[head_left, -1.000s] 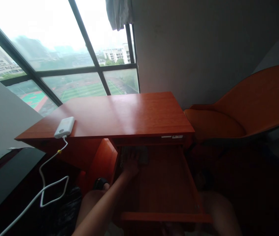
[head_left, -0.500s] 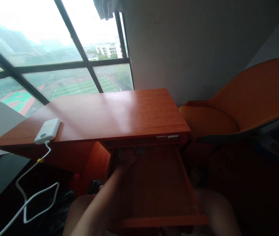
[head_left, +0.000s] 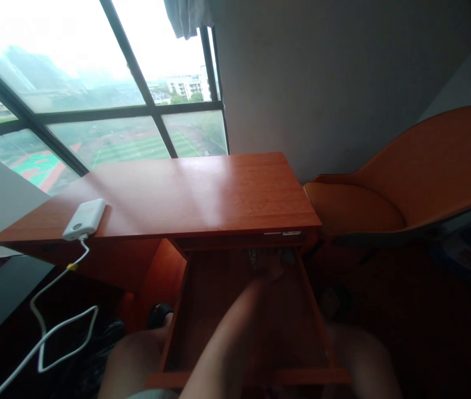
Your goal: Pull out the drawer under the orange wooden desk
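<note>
My left arm reaches forward into an open orange-brown wooden drawer [head_left: 317,327] pulled out from under the desk [head_left: 202,194]. My left hand [head_left: 270,270] is at the drawer's back right corner, in deep shadow beneath the desk top. Its fingers are partly hidden and too dark to read. Something small and greyish lies right by it at the drawer's back; I cannot make it out. My right hand is out of view.
A white power bank [head_left: 83,219] lies on the desk's left front edge, its white cable [head_left: 52,332] hanging in loops to the floor. An orange chair [head_left: 385,188] stands to the right. My knees [head_left: 129,360] flank the drawer. A large window fills the back left.
My left hand has slid from the drawer's back left across to its back right corner. The view has shifted slightly.
</note>
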### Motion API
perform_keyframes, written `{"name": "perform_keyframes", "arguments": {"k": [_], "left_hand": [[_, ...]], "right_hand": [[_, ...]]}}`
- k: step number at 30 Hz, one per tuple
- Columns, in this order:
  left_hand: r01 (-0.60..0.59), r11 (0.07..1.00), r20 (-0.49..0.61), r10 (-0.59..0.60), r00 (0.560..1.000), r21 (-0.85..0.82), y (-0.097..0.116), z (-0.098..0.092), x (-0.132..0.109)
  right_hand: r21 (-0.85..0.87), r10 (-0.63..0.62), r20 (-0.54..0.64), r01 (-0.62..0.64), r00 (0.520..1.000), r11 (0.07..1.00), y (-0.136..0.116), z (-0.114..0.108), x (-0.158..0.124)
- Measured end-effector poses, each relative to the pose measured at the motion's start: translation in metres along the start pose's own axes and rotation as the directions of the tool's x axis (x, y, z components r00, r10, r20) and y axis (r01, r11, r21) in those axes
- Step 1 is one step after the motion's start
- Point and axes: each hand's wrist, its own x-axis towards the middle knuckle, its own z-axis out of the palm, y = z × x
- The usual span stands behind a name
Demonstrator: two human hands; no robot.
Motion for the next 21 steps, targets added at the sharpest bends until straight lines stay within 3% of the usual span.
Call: {"name": "perform_keyframes", "arguments": {"k": [5,10,16,21], "left_hand": [[-0.059,0.998,0.007,0.059,0.998,0.006,-0.009,-0.006,-0.017],[-0.122,0.992,0.079,0.119,0.990,0.034,-0.045,-0.026,-0.067],[-0.025,0.992,0.203,-0.001,0.979,0.125,-0.088,-0.056,-0.135],[0.176,0.959,0.119,-0.206,0.971,0.222,-0.109,-0.075,-0.179]], "right_hand": [[-0.057,0.037,-0.025,-0.038,0.999,0.998,-0.006,0.001,-0.014],[-0.057,0.050,-0.002,-0.050,0.999,0.997,-0.005,0.002,-0.035],[-0.013,0.044,-0.012,-0.044,0.999,0.999,-0.010,0.003,-0.054],[0.063,0.045,-0.096,-0.039,0.994,0.997,-0.035,0.008,-0.062]]}}
